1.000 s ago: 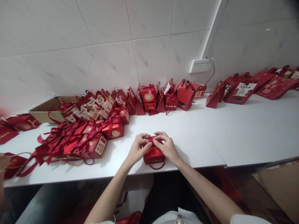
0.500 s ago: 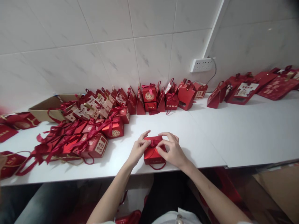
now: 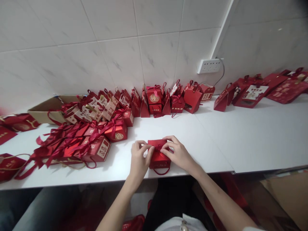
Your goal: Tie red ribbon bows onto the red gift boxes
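from where i stand, the person's left hand [image 3: 139,158] and right hand [image 3: 179,154] meet over a small red box [image 3: 159,163] that sits on the white surface [image 3: 216,138], close to its front edge. the left hand has thumb and forefinger closed on the dark red ribbon [image 3: 158,147] across the top of the box, and the right hand pinches it from the other side, its forefinger and thumb bent inward. a dark red cord loop [image 3: 161,173] hangs from the side of the box facing the person.

over to the left there's a crowded cluster of ribbon-tied boxes [image 3: 96,150], pressed against each other, with an open cardboard box [image 3: 40,116] behind it. small red packages [image 3: 154,98] stand in a row by the tiled wall [image 3: 120,25], straight beyond the hands. farther right, more red bags [image 3: 250,95] lean together, and a white power socket [image 3: 210,66] is fixed above the row. near the left edge lies a red carton [image 3: 11,166] with a twine handle [image 3: 20,155].
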The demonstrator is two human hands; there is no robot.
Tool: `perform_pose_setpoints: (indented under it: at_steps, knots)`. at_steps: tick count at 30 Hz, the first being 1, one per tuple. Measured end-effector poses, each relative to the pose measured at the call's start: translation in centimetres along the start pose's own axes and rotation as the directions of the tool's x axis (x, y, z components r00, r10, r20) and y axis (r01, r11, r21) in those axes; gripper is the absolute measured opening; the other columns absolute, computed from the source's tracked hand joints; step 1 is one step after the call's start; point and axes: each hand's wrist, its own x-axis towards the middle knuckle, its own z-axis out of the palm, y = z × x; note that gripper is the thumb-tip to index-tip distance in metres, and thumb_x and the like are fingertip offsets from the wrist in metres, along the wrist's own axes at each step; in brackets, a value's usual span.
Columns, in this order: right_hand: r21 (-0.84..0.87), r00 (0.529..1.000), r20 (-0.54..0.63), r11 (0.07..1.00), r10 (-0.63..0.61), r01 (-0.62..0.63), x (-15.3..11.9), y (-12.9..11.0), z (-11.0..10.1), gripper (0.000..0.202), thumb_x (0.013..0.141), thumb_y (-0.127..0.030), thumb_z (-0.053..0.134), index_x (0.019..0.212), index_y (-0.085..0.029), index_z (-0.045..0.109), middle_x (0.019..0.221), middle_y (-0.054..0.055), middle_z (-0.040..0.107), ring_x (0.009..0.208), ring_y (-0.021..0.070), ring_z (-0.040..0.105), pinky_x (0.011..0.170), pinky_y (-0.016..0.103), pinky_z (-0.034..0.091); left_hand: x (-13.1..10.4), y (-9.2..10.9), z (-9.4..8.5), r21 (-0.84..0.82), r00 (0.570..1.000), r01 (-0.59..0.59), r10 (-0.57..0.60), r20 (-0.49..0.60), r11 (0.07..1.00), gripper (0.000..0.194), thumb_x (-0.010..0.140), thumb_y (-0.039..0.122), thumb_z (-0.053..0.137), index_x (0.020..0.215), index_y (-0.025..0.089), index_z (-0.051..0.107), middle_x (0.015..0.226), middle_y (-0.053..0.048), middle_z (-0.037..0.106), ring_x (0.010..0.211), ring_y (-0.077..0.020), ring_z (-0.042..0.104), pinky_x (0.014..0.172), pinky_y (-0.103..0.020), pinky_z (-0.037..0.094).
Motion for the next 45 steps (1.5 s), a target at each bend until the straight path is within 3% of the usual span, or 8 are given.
perform_pose_setpoints:
  at_steps: [4, 12, 16, 23, 28, 37, 41, 45]
  knots:
    - [-0.019, 0.991, 0.130, 1.000, -0.004, 0.007, -0.2, -0.6, -1.0, 0.009, 0.081, -0.018, 0.059, 0.073, -0.019, 0.063, 0.121, 0.008, 0.051, 0.111, 0.0205, 0.055, 0.098, 0.036, 0.042, -1.5, 0.7, -0.1, -0.054, 0.997, 0.078, -0.077, 0.020, 0.995, 0.019, 0.088, 0.028, 0.047, 0.079, 0.019, 0.061, 0.074, 0.000, 0.049, 0.060, -0.0111, 0.050, 0.058, -0.024, 0.045]
    - [-0.046, 0.950, 0.311, 0.999, -0.006, 0.022, 0.4, -0.4, -3.0, 0.011, 0.082, -0.020, 0.057, 0.072, -0.019, 0.062, 0.130, 0.007, 0.046, 0.111, 0.0221, 0.056, 0.100, 0.040, 0.041, -2.8, 0.1, 0.7, -0.268, 0.976, 0.216, -0.213, 0.041, 0.939, 0.017, 0.087, 0.030, 0.048, 0.079, 0.019, 0.057, 0.083, -0.003, 0.054, 0.082, -0.0155, 0.057, 0.074, -0.030, 0.051]
    - [0.015, 0.922, 0.385, 0.999, 0.021, -0.029, 0.8, 0.2, -3.7, 0.008, 0.080, -0.023, 0.060, 0.074, -0.018, 0.062, 0.136, 0.009, 0.041, 0.127, 0.0258, 0.042, 0.098, 0.039, 0.043, -2.6, -0.1, 1.2, -0.377, 0.955, 0.285, -0.296, 0.030, 0.881, 0.017, 0.085, 0.031, 0.049, 0.074, 0.019, 0.054, 0.083, -0.003, 0.054, 0.082, -0.0153, 0.056, 0.069, -0.026, 0.051]
    - [0.088, 0.833, 0.552, 0.992, 0.030, -0.094, 1.5, 0.8, -5.1, 0.011, 0.075, -0.029, 0.066, 0.070, -0.018, 0.064, 0.136, 0.008, 0.042, 0.125, 0.0241, 0.043, 0.093, 0.033, 0.047, -2.8, -0.6, 2.0, -0.435, 0.912, 0.359, -0.409, -0.024, 0.826, 0.021, 0.084, 0.034, 0.048, 0.072, 0.018, 0.055, 0.092, -0.006, 0.060, 0.088, -0.0176, 0.057, 0.079, -0.030, 0.047]
    - [0.005, 0.949, 0.314, 1.000, -0.025, 0.025, 3.6, -0.2, -3.8, 0.018, 0.082, -0.034, 0.059, 0.074, -0.021, 0.067, 0.123, 0.007, 0.054, 0.115, 0.0225, 0.053, 0.101, 0.042, 0.038, -2.6, -0.1, 1.9, -0.502, 0.910, 0.380, -0.411, 0.052, 0.777, 0.019, 0.083, 0.033, 0.049, 0.071, 0.018, 0.050, 0.092, -0.006, 0.060, 0.088, -0.0169, 0.059, 0.079, -0.031, 0.049]
    - [0.003, 0.910, 0.405, 0.995, -0.092, 0.100, 5.2, -0.6, 0.0, 0.007, 0.076, -0.021, 0.063, 0.070, -0.018, 0.066, 0.110, 0.008, 0.062, 0.101, 0.0204, 0.060, 0.090, 0.035, 0.045, -3.3, -0.6, 2.5, -0.503, 0.953, 0.240, -0.300, -0.041, 0.830, 0.007, 0.083, 0.024, 0.050, 0.081, 0.020, 0.045, 0.095, -0.005, 0.054, 0.097, -0.0160, 0.056, 0.085, -0.034, 0.050]
    - [0.037, 0.946, 0.325, 0.999, -0.016, 0.004, 5.1, -0.1, 0.4, 0.009, 0.078, -0.024, 0.059, 0.074, -0.018, 0.064, 0.100, 0.006, 0.064, 0.089, 0.0172, 0.063, 0.083, 0.032, 0.047, -3.3, -0.8, 2.3, -0.281, 0.990, 0.033, -0.071, -0.125, 0.959, 0.016, 0.084, 0.013, 0.047, 0.097, 0.021, 0.052, 0.104, -0.006, 0.051, 0.106, -0.0182, 0.050, 0.093, -0.040, 0.044]
    - [-0.011, 0.990, 0.129, 0.998, 0.062, -0.061, 3.7, 0.1, -1.2, 0.018, 0.081, -0.034, 0.057, 0.086, -0.018, 0.062, 0.097, 0.006, 0.064, 0.091, 0.0183, 0.061, 0.082, 0.033, 0.047, -2.8, -0.6, 1.5, -0.092, 0.994, -0.105, 0.105, -0.004, 0.990, 0.028, 0.081, 0.004, 0.044, 0.089, 0.023, 0.062, 0.104, -0.005, 0.053, 0.103, -0.0201, 0.048, 0.090, -0.040, 0.042]
